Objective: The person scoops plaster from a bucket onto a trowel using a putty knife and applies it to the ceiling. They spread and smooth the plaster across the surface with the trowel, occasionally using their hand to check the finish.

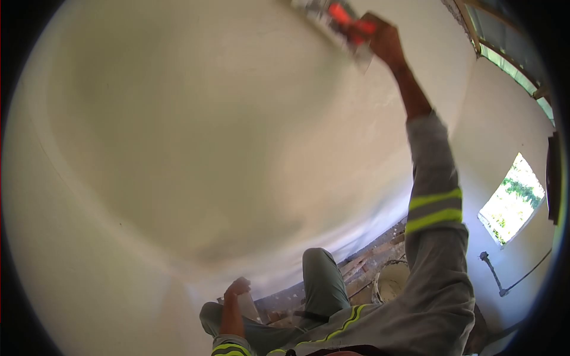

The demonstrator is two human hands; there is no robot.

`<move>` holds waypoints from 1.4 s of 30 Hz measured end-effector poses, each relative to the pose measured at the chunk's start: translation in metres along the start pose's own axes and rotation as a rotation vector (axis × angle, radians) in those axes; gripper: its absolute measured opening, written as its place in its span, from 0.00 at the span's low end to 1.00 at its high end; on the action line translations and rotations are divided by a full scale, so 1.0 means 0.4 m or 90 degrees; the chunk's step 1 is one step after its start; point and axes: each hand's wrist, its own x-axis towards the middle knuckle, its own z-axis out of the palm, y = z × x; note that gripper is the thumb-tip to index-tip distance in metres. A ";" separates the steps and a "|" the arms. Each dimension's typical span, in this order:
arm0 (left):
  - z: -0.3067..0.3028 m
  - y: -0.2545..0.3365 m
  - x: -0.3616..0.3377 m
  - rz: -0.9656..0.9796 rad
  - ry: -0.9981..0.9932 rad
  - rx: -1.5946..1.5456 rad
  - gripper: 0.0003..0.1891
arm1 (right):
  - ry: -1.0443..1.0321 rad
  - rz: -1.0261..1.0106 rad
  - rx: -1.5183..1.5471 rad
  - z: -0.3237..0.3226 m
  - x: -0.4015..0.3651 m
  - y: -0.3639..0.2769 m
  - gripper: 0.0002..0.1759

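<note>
- The wall (196, 130) fills most of the view, pale cream with duller, greyish patches across its middle and upper left; the lens makes it look bowed.
- The trowel (341, 15) is high up at the wall, near the top edge of the view, its blade slanted; it is blurred, so whether it touches the surface cannot be told.
- The right hand (385, 43) grips the trowel by its red handle, arm stretched upward in a grey sleeve (433, 160) with yellow-green bands.
- The left hand (238, 287) is low, by the bent knees, fingers curled; a pale flat object (250, 307) shows just beside it, but whether it is grasped cannot be told.
- A bucket (392, 281) stands on the littered floor (363, 261), between the right knee and the right sleeve.
- On the right, a side wall (493, 101) has a bright window (514, 199) with greenery outside and a dark bent line (493, 274) below.
- Above it, roof beams (496, 13) cross the upper corner.
</note>
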 end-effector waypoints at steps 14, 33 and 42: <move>0.030 0.079 -0.024 0.226 -0.028 0.446 0.10 | -0.368 -0.032 0.141 0.246 -0.742 -0.300 0.17; 0.016 0.117 -0.120 0.219 0.211 0.604 0.11 | -0.310 -0.071 -0.012 0.185 -0.184 -0.628 0.26; -0.037 0.014 -0.050 0.351 0.039 0.708 0.13 | -0.546 -0.039 0.098 0.123 -0.492 -0.642 0.15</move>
